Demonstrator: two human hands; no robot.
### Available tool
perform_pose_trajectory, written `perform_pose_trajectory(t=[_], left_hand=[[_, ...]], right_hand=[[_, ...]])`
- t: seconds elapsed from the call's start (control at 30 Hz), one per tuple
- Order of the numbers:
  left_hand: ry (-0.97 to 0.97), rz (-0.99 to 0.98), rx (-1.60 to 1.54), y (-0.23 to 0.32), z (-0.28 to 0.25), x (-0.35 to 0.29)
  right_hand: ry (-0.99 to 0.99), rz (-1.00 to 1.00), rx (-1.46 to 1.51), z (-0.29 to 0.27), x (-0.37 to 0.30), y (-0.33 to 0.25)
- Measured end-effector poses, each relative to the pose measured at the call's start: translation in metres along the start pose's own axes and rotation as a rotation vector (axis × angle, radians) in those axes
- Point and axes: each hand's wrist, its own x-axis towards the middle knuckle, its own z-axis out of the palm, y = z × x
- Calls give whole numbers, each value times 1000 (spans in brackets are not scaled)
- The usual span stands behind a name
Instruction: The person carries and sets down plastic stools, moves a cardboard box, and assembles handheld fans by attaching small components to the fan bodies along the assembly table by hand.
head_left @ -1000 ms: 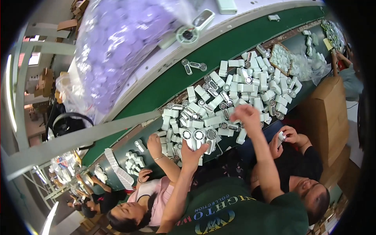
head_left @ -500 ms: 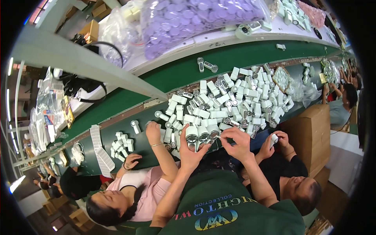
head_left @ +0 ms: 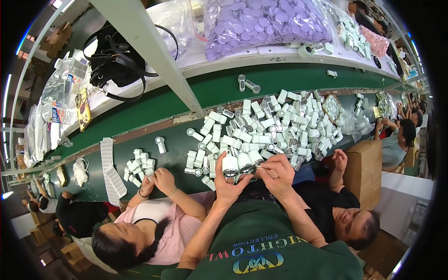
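The long green table [head_left: 173,136] is the biggest thing here. Behind it, a fat bag of purple discs [head_left: 267,22] lies on a white shelf [head_left: 200,69]. On the table is a big pile of white parts [head_left: 261,135] with round, shiny ends. On the near side of the pile, the left hand [head_left: 228,190] holds three parts [head_left: 245,162] in a row, side by side. Its fingers and thumb are spread wide around them. The right hand [head_left: 280,178] has its thumb and finger close together at the round end of the rightmost one. I can't tell if they pinch something tiny. To do this well, I think the left hand should hold the row snug and level, and the right should work gently, so nothing slips or gets scratched.
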Motion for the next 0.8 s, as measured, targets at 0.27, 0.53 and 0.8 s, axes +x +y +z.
perform_pose_trajectory(t=[0.27, 0.53, 0.8], left_hand=[[-14, 110, 140, -9, 2, -3], [-15, 92, 71, -12, 3, -8], [17, -54, -101, -2, 4, -13]], right_hand=[[163, 393, 557, 24, -27, 27], [-21, 606, 671, 17, -17, 22], [-93, 637, 708, 22, -24, 32]])
